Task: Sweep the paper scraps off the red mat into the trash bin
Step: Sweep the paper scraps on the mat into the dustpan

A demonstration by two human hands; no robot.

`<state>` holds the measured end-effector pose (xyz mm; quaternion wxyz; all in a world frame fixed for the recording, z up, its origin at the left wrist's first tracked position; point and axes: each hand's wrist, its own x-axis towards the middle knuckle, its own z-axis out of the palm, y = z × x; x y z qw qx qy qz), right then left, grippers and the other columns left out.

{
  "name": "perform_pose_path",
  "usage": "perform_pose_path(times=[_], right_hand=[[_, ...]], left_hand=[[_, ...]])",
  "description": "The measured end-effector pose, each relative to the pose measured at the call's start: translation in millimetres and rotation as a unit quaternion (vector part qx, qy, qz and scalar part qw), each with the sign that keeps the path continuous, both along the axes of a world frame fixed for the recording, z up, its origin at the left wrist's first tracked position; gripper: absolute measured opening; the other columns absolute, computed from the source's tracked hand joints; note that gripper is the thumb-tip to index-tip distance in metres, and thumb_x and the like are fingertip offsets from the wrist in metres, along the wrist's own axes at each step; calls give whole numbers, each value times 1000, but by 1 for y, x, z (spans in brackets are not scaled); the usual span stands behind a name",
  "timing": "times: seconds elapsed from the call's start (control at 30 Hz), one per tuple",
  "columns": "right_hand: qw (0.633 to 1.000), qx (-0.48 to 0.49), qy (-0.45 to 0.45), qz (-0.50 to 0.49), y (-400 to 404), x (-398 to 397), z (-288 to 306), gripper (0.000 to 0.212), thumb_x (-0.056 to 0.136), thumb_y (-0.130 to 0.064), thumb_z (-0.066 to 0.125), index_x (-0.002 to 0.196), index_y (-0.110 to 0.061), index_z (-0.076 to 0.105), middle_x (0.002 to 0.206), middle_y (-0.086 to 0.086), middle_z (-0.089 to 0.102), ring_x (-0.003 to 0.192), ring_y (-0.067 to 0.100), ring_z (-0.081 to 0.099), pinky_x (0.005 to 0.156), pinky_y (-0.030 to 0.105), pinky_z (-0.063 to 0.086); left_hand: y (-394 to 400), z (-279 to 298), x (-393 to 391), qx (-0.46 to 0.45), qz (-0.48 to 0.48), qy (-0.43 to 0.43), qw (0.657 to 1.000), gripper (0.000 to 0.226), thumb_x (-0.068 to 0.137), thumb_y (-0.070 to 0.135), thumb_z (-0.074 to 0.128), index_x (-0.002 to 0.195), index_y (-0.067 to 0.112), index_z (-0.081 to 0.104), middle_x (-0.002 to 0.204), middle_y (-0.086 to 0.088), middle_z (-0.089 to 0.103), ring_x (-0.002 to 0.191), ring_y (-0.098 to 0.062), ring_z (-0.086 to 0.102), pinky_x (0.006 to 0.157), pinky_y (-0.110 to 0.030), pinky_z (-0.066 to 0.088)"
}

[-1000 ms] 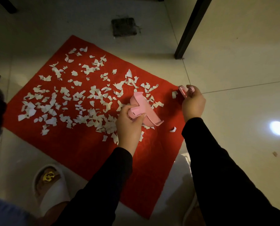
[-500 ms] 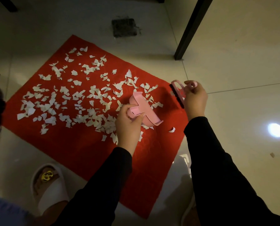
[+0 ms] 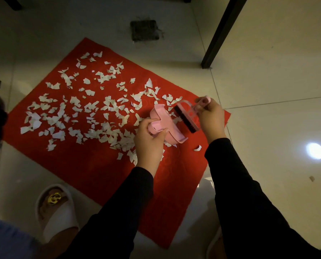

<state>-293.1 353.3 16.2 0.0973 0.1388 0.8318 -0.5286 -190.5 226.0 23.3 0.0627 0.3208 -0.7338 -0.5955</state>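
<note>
A red mat [image 3: 92, 165] lies on the tiled floor, strewn with several white paper scraps [image 3: 77, 113]. My left hand [image 3: 149, 144] grips the handle of a small pink dustpan [image 3: 165, 126], held over the mat's right part. My right hand [image 3: 211, 116] grips the handle of a pink hand brush [image 3: 186, 114] with dark bristles, just right of the dustpan's open side. One scrap [image 3: 198, 148] lies alone near the mat's right edge. No trash bin is in view.
A black furniture leg [image 3: 219, 34] stands on the floor beyond the mat at the right. A dark floor drain [image 3: 144, 30] sits behind the mat. A foot in a white slipper [image 3: 55, 210] stands at the lower left, and a bright light reflection [image 3: 315, 150] shows on the tiles.
My right hand has swung the brush leftward from the mat's right edge toward the dustpan, its bristles now showing. My left hand and the dustpan have stayed put.
</note>
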Motion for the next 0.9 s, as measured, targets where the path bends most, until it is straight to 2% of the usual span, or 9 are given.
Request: perform_pose_path(times=[0.13, 0.23, 0.3, 0.4, 0.5, 0.57, 0.7, 0.77, 0.9], right_hand=[[999, 33, 13, 4, 5, -3, 7, 22, 96, -13, 45, 109, -15, 62, 96, 0, 63, 84, 13, 61, 77, 27, 49], [998, 38, 17, 39, 5, -1, 11, 18, 98, -19, 44, 97, -16, 61, 87, 1, 64, 81, 19, 62, 72, 29, 51], [999, -3, 10, 44, 5, -2, 14, 17, 97, -16, 45, 91, -15, 60, 85, 3, 64, 80, 21, 63, 72, 33, 53], [995, -94, 25, -9, 15, -5, 21, 23, 91, -2, 47, 85, -19, 61, 90, 6, 65, 83, 22, 63, 72, 33, 53], [995, -47, 72, -59, 36, -13, 16, 25, 89, -5, 50, 82, -25, 63, 94, 4, 66, 91, 24, 63, 81, 37, 53], [994, 0, 84, -77, 47, -14, 9, 20, 91, -9, 48, 90, -21, 64, 95, 3, 66, 93, 23, 62, 80, 29, 50], [991, 46, 98, -78, 55, -7, -10, 24, 92, -7, 45, 101, -11, 66, 92, 4, 62, 84, 16, 54, 60, 2, 36], [991, 53, 94, -75, 55, -3, -19, 25, 92, -5, 44, 104, -10, 66, 91, 4, 60, 83, 15, 53, 56, -1, 35], [993, 47, 86, -69, 53, 2, -29, 29, 90, 0, 44, 106, -8, 67, 90, 2, 63, 85, 13, 57, 62, -1, 35]], left_hand=[[1, -1, -1, 12, 1, 2, 1000, 27, 77, 7, 71, 96, 21, 57, 105, -1, 64, 96, -15, 62, 76, -30, 56], [2, -1, -2, 12, 1, 5, 1000, 28, 77, 8, 72, 94, 23, 56, 105, 0, 64, 96, -15, 62, 77, -30, 56], [3, -1, -2, 13, -1, 3, 1000, 28, 77, 8, 71, 94, 23, 56, 104, 0, 64, 95, -15, 62, 77, -31, 56], [4, -2, -1, 10, -5, 1, 1000, 28, 77, 7, 71, 96, 21, 55, 104, 0, 64, 96, -16, 62, 78, -32, 56], [5, -2, 0, 8, -7, -1, 1000, 29, 78, 6, 70, 97, 21, 54, 107, -1, 63, 100, -16, 61, 80, -31, 56], [5, -1, 0, 8, -7, -3, 1000, 29, 78, 7, 70, 97, 21, 54, 109, -2, 63, 102, -17, 61, 81, -33, 56], [5, -1, -1, 15, -8, 5, 1000, 30, 78, 6, 70, 92, 28, 54, 108, 0, 63, 102, -17, 61, 80, -40, 57], [7, -1, -1, 18, -12, 9, 1000, 35, 78, 5, 70, 87, 34, 52, 106, 2, 63, 100, -17, 62, 79, -40, 58], [8, -1, 0, 6, -20, 12, 1000, 30, 78, 5, 70, 95, 23, 54, 106, 1, 63, 101, -16, 61, 80, -29, 55]])
